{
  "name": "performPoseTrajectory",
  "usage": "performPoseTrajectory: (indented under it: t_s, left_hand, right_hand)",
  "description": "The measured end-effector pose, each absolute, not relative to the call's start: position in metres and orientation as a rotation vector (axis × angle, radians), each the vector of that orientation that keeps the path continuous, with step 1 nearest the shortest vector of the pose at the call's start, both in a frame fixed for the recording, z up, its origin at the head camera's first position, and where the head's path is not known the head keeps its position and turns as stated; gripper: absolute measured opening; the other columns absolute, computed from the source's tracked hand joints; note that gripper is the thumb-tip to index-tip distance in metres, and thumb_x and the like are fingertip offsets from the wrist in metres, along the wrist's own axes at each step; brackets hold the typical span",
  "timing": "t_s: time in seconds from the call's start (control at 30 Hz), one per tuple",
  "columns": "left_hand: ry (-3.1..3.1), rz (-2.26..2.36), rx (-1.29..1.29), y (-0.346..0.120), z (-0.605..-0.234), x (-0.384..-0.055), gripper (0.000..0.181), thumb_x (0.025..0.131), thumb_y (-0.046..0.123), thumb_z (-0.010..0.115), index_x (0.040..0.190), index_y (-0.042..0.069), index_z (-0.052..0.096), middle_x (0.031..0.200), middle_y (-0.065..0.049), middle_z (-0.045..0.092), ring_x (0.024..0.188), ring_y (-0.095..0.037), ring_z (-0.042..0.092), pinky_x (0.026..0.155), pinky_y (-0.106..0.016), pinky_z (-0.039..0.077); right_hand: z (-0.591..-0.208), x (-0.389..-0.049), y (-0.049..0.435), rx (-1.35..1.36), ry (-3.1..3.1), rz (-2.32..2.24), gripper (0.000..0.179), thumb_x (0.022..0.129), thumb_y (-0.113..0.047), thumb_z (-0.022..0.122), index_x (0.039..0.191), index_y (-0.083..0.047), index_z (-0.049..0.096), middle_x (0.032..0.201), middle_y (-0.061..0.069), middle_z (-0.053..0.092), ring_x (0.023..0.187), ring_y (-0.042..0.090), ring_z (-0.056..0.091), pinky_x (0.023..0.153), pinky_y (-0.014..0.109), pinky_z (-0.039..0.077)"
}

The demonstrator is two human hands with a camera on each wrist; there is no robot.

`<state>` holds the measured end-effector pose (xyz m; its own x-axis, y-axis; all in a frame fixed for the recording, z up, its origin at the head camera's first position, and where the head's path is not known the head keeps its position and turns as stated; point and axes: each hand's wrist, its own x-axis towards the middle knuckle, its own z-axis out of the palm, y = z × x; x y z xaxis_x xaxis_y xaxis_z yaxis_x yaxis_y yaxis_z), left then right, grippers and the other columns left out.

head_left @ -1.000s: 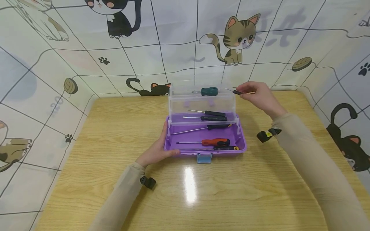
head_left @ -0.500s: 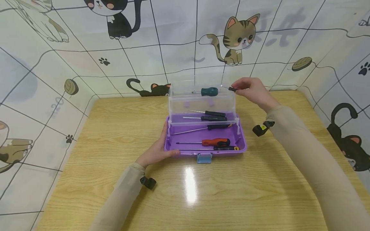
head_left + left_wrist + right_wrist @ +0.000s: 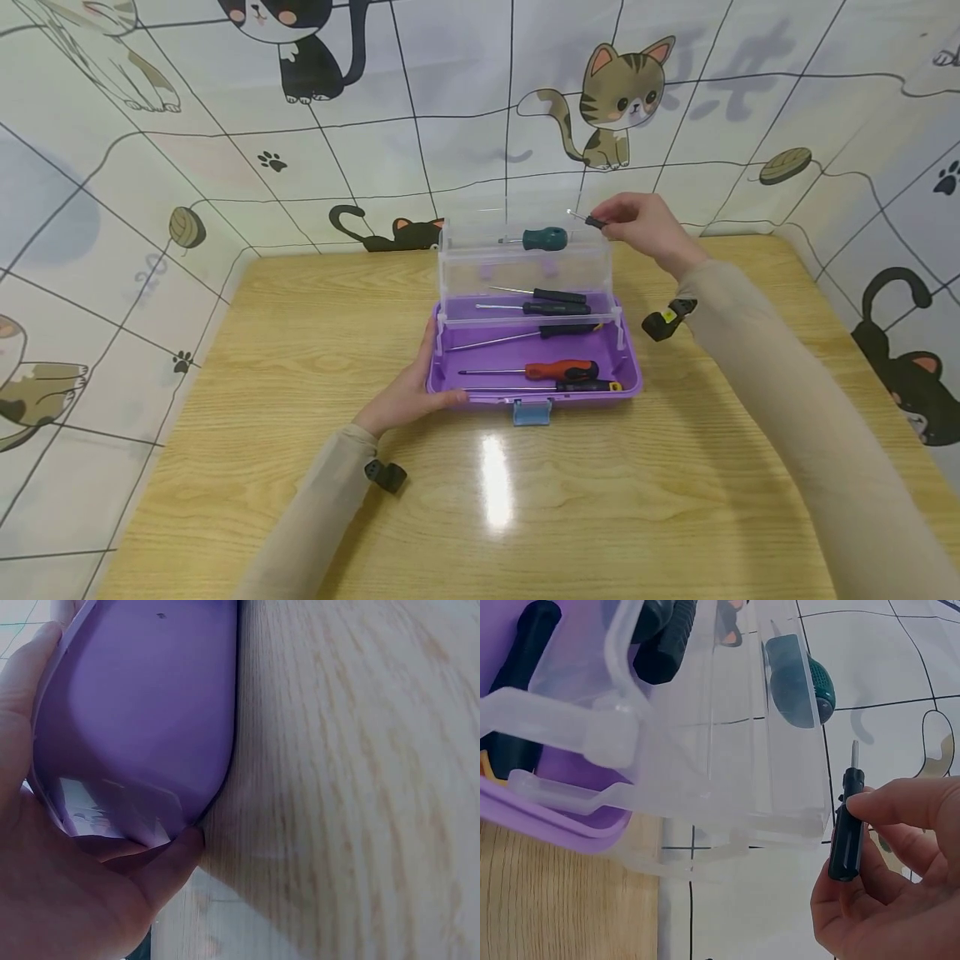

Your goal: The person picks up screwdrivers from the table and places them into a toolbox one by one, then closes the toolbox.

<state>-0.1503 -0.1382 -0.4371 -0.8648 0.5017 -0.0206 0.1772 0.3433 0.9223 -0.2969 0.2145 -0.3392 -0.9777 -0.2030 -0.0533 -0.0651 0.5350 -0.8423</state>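
Observation:
My right hand (image 3: 648, 229) pinches a small black-handled screwdriver (image 3: 846, 844) between thumb and fingers, above the right end of the raised clear tray (image 3: 453, 273). Its short metal shaft points left in the head view. A stubby green screwdriver (image 3: 547, 239) lies in the top level of that tray. With my left hand (image 3: 412, 385) I grip the left end of a purple toolbox (image 3: 495, 354), thumb at its front corner; the left wrist view shows the fingers (image 3: 169, 870) against the box wall.
Black-handled screwdrivers (image 3: 557, 308) lie in the lower tray level and the box bottom, along with a red one (image 3: 558, 370). A blue latch (image 3: 532, 413) hangs at the box front. Behind the wooden table (image 3: 315, 333) stands a cat-patterned backdrop (image 3: 450, 75).
My right hand has moved left and slightly away from me with the small screwdriver, from beside the tray to over its right end. The left hand and toolbox have stayed put.

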Motion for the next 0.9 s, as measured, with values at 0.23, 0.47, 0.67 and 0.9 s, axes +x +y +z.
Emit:
performPoseTrajectory:
  t_s: [0.23, 0.47, 0.67, 0.9]
  left_hand:
    - [2.303, 1.541, 0.631, -0.136, -0.422, -0.145, 0.115, 0.074, 0.015, 0.074, 0.138, 0.026, -0.021, 0.147, -0.006, -0.014, 0.132, -0.027, 0.004, 0.104, -0.043, 0.01]
    - [2.305, 1.531, 0.633, -0.135, -0.419, -0.144, 0.115, 0.074, 0.013, 0.073, 0.139, 0.024, -0.021, 0.147, -0.008, -0.013, 0.132, -0.033, 0.008, 0.104, -0.044, 0.013]
    - [2.322, 1.507, 0.637, -0.135, -0.419, -0.144, 0.113, 0.075, 0.015, 0.072, 0.139, 0.02, -0.021, 0.147, -0.009, -0.013, 0.132, -0.027, 0.005, 0.104, -0.044, 0.011]
    - [2.313, 1.514, 0.641, -0.136, -0.42, -0.145, 0.113, 0.075, 0.015, 0.072, 0.139, 0.02, -0.022, 0.147, -0.008, -0.014, 0.132, -0.023, 0.002, 0.105, -0.044, 0.009]
  right_hand:
    - [-0.34, -0.305, 0.212, -0.221, 2.624, -1.417, 0.029, 0.088, -0.004, 0.052, 0.117, 0.0, 0.053, 0.11, 0.012, 0.052, 0.095, 0.018, 0.046, 0.082, 0.033, 0.041]
    - [-0.339, -0.315, 0.208, -0.206, 2.611, -1.411, 0.029, 0.09, -0.006, 0.051, 0.119, -0.002, 0.052, 0.112, 0.011, 0.051, 0.096, 0.018, 0.044, 0.083, 0.031, 0.038]
    - [-0.336, -0.321, 0.2, -0.24, 2.612, -1.373, 0.029, 0.09, -0.006, 0.05, 0.118, -0.002, 0.052, 0.112, 0.011, 0.051, 0.098, 0.019, 0.045, 0.085, 0.034, 0.038]
    - [-0.332, -0.327, 0.19, -0.323, 2.614, -1.371, 0.028, 0.088, -0.001, 0.05, 0.116, 0.001, 0.054, 0.11, 0.014, 0.053, 0.096, 0.02, 0.047, 0.081, 0.031, 0.037]
